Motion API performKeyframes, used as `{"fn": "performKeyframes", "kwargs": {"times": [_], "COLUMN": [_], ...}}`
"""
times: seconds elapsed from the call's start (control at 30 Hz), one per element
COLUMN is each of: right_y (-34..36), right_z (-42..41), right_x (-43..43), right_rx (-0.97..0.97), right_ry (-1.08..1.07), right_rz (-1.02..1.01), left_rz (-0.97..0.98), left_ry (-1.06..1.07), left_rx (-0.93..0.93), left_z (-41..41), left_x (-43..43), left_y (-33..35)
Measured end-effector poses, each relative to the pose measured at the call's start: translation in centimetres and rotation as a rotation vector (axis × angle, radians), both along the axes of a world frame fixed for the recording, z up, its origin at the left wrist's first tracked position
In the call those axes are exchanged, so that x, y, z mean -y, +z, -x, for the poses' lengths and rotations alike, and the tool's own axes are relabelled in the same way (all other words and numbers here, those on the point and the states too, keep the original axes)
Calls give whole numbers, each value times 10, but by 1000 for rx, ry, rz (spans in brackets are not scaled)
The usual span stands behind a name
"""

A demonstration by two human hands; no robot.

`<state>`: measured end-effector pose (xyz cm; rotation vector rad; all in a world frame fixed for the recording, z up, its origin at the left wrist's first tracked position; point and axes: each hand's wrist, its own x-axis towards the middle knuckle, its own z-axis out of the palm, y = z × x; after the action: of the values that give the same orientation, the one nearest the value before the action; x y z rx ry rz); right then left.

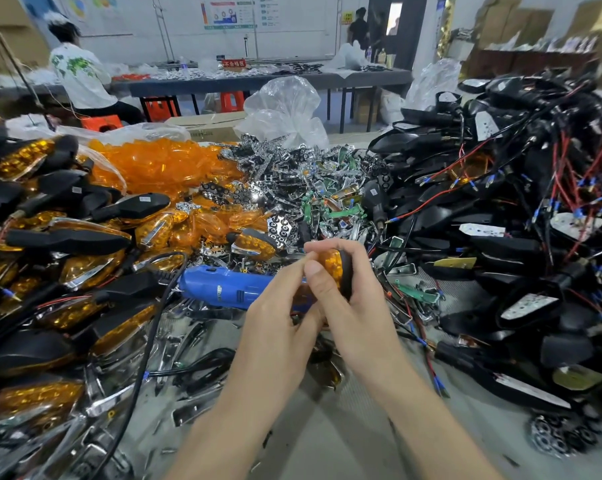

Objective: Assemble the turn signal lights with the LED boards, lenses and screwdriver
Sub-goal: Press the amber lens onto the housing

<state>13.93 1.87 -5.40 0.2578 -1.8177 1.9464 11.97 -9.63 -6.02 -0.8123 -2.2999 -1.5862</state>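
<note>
Head view showed both hands gripping one turn signal light with an amber faceted plastic lens and black housing [331, 265] at bench centre. The left hand [279, 306] pinched its near edge and the right hand [353, 306] curled round its body. The step was judged to be seating the lens. The next move probably called for one hand to take the blue corded electric screwdriver [223, 289] lying just behind, with the lens kept flush.

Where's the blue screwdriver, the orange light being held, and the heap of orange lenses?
blue screwdriver [220, 287]: head view, on its blue body.
orange light [330, 263]: head view, on its amber lens face.
heap of orange lenses [161, 164]: head view, middle of the heap.
</note>
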Motion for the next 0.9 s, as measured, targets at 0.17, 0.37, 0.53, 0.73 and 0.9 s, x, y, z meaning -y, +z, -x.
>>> {"fn": "performKeyframes", "kwargs": {"times": [0.17,0.37,0.53,0.73,0.9], "right_y": [6,10,6,1,-1], "right_z": [-4,-7,-3,-1,2], "right_x": [-5,-5,-2,-1,0], "right_rx": [-13,-39,-56,-66,-78], "right_ry": [10,61,31,93,117], "right_rz": [-24,-58,-41,47,100], "left_rz": [-168,-162,-132,-106,-77], "left_ry": [-243,-313,-188,-101,-38], "left_rx": [197,265,126,79,67], "left_z": [0,1,4,7,6], "left_x": [9,11,13,14,15], "left_y": [12,17,17,17,17]}}
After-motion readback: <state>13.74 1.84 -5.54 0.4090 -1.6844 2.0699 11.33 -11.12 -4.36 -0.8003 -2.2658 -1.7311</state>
